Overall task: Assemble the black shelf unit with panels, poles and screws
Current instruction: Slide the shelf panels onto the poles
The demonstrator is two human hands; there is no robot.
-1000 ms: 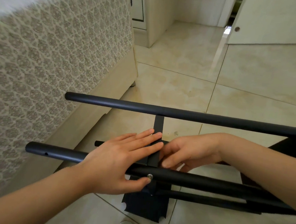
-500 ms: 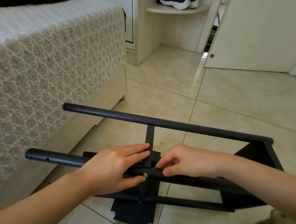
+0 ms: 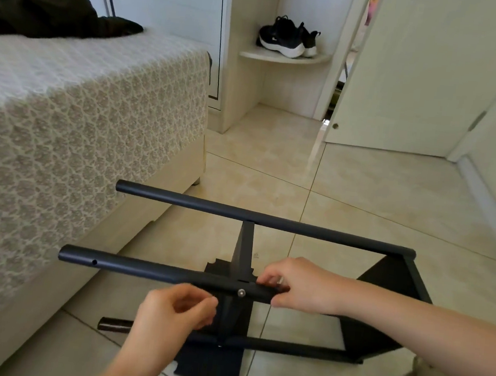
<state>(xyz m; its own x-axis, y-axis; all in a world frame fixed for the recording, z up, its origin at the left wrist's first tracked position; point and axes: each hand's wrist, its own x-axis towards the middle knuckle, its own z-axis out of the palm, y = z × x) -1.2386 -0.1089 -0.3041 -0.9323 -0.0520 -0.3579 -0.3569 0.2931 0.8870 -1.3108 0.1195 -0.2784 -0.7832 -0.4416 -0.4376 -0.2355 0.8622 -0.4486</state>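
1. Lying on its side on the floor point(image 3: 362, 183), the unit point(image 3: 327, 235) is partly built: an end panel point(image 3: 386, 307) at 3 o'clock and a mid panel point(image 3: 244, 248) join the poles point(image 3: 286, 347).
2. A screw point(image 3: 241, 292) sits in the near pole point(image 3: 142, 270) at the mid panel; the pole ends toward 9 o'clock are bare, with an open hole point(image 3: 94, 262), so I judge more panels and screws remain.
3. The right hand point(image 3: 301, 287) wraps the near pole just at 3 o'clock of the screw.
4. The left hand point(image 3: 177, 311) hovers curled at 7 o'clock of the screw; whether it pinches anything, I cannot tell.
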